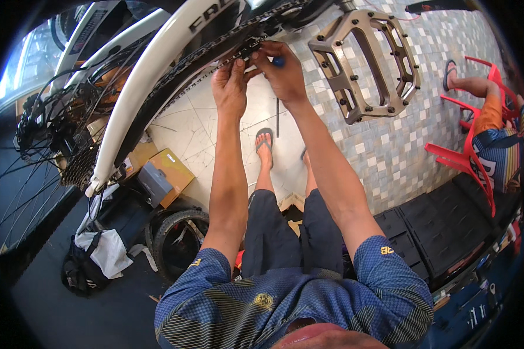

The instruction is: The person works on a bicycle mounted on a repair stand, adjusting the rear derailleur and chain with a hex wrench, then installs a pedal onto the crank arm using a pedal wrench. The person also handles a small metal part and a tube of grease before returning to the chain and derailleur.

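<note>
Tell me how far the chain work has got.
Done: the chain already runs along the white frame toward the cassette. In hand: left hand and right hand pinch one chain spot together. Left: whether it is joined there cannot be told.

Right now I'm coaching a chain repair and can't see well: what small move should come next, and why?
Probably steady the link with the left hand and work the blue-handled tool gently in the right hand. Both hands already pinch one spot on the bicycle chain, beside the white frame.
</note>
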{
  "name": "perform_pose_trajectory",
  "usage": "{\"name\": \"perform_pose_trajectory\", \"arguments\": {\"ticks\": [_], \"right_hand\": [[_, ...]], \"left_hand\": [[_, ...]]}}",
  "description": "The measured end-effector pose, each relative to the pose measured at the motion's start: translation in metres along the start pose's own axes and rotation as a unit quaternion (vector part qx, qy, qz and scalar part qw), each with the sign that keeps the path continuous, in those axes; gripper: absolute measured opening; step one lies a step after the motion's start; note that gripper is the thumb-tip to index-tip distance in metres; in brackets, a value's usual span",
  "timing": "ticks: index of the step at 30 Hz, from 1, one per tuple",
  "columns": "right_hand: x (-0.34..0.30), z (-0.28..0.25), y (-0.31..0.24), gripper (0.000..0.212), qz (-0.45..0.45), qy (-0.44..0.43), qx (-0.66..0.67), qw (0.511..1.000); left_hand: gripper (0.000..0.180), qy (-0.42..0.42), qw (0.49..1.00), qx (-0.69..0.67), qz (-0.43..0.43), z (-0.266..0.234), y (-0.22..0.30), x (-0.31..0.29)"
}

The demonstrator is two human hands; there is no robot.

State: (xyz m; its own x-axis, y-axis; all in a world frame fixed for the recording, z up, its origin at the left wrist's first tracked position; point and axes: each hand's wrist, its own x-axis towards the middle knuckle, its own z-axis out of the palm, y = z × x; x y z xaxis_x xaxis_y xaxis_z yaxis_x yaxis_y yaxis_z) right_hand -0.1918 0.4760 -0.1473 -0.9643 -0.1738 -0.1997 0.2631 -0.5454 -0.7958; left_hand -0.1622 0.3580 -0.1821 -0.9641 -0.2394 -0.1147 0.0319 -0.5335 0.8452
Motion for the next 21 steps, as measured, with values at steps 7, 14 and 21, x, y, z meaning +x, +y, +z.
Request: {"name": "perform_pose_trajectory", "arguments": {"ticks": [7, 14, 21], "right_hand": [[-0.003, 0.002, 0.002, 0.046, -0.042, -0.013, 0.002, 0.999], [0.0, -0.007, 0.011, 0.046, -0.093, 0.021, -0.157, 0.983], [0.004, -0.008, 0.028, 0.037, -0.152, 0.028, -0.185, 0.97]], "left_hand": [[0.022, 0.069, 0.997, -0.038, 0.023, 0.015, 0.009, 0.005], [0.02, 0.108, 0.993, -0.036, 0.025, 0.013, 0.004, 0.009], [0.026, 0.112, 0.992, -0.034, 0.044, 0.007, 0.009, 0.008]]}}
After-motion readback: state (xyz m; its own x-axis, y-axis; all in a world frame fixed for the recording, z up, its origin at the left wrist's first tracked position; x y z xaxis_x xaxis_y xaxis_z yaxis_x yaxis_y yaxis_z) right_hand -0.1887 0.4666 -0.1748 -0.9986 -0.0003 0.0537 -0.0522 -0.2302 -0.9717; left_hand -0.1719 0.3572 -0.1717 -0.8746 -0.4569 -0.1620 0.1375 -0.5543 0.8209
